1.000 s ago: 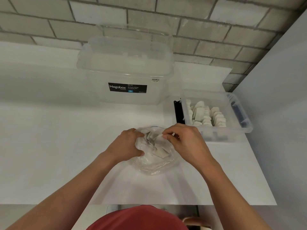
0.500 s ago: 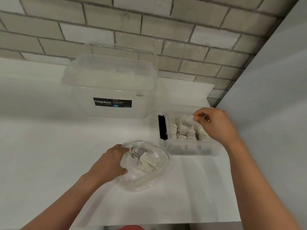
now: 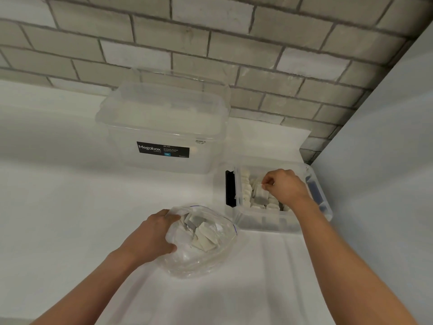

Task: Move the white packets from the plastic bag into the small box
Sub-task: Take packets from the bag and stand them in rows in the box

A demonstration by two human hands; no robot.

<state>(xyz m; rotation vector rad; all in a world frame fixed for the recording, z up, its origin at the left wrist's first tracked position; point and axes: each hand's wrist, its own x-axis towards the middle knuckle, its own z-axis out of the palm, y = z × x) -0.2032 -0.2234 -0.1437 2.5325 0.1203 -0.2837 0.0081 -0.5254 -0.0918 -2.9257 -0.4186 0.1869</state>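
Now right hand (image 3: 284, 186) pinches a white packet (image 3: 260, 196) over the small box (image 3: 269, 222)

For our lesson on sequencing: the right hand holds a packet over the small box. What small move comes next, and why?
Probably lower and release the packet into the small box: the right hand pinches it over the packed rows, and the left hand holds the plastic bag, where more packets wait.
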